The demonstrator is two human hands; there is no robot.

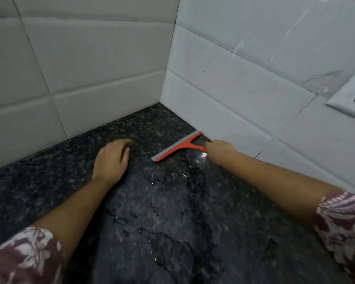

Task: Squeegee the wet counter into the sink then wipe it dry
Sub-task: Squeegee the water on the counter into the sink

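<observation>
An orange squeegee (177, 146) with a grey rubber blade lies blade-down on the dark speckled granite counter (49, 181), close to the corner where two tiled walls meet. My right hand (219, 148) is shut on its orange handle, right beside the right wall. My left hand (113, 158) rests palm-down on the counter, left of the blade, with fingers apart and nothing in it. Water drops and a small puddle (195, 160) glisten on the stone just behind the blade, and more drops trail toward me. The sink is out of view.
White tiled walls (90, 78) close off the counter at the back and on the right. A white switch plate (350, 97) is mounted on the right wall. Patterned maroon sleeves show at both lower corners.
</observation>
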